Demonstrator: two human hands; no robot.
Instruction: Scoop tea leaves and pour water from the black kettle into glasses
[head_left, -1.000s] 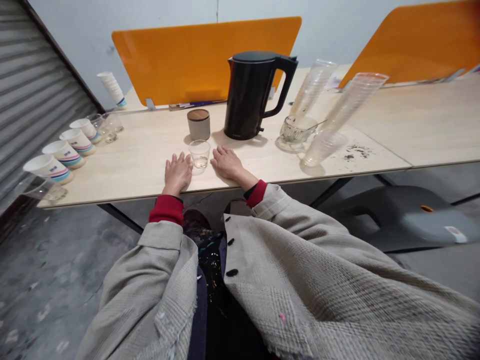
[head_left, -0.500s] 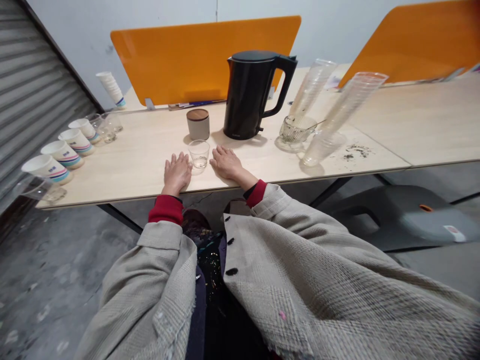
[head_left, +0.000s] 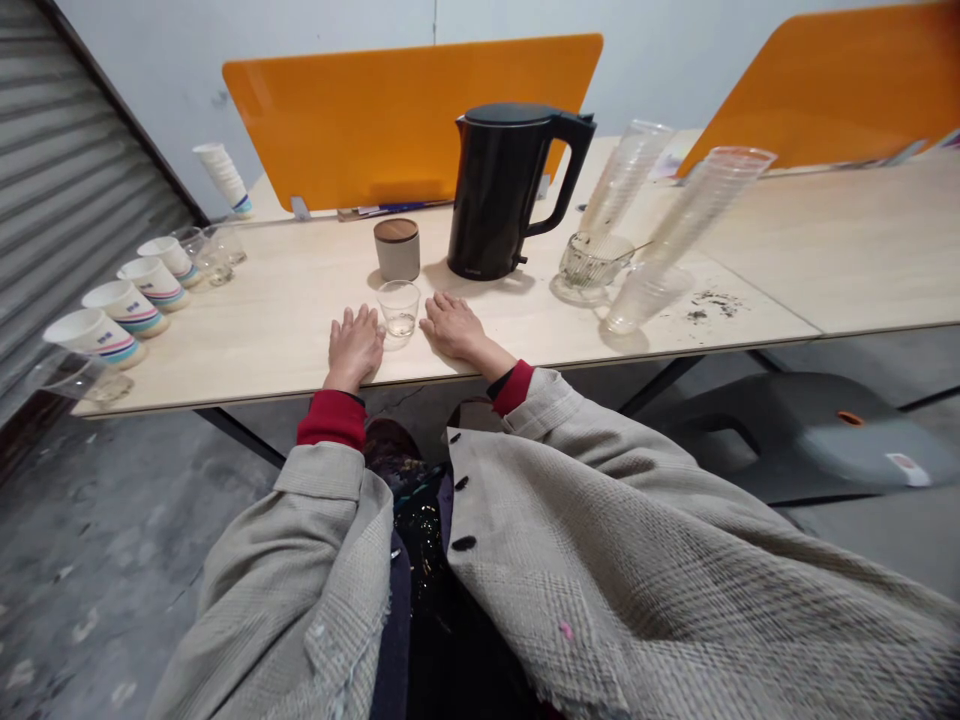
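Overall: a pale wood table (head_left: 285, 320) fills the middle of the view, with a grey roller shutter (head_left: 75, 170) at its left end and a grey plastic seat (head_left: 810, 440) beyond its right front corner.

Panels: two orange divider panels (head_left: 412, 120) rise behind the black electric kettle and to its right.

Sleeves: a woven beige jacket (head_left: 637, 550) covers both arms, with red cuffs (head_left: 330, 420) at the wrists.

Kettle: the black electric kettle (head_left: 499, 190) stands upright near the table's back edge.

Stacks: two tall stacks of clear plastic cups (head_left: 626, 175) lean to the kettle's right, above a ribbed glass bowl (head_left: 592, 265) and a clear cup (head_left: 646, 297). Dark loose leaves (head_left: 712, 303) lie farther right.

Cups: well left of the kettle, four striped paper cups (head_left: 126, 307) stand in a row, with a stack of paper cups (head_left: 223, 178) behind them.

Canister: a wood-lidded canister (head_left: 396, 248) sits just left of the kettle.

Hands: in front of the kettle, the left hand (head_left: 356, 347) and right hand (head_left: 454, 327) lie open, palms down on the table, gripping nothing.

Glass: a small glass tumbler (head_left: 398, 308) holding a little clear liquid stands between the hands, just beside each, in front of the kettle's left side.
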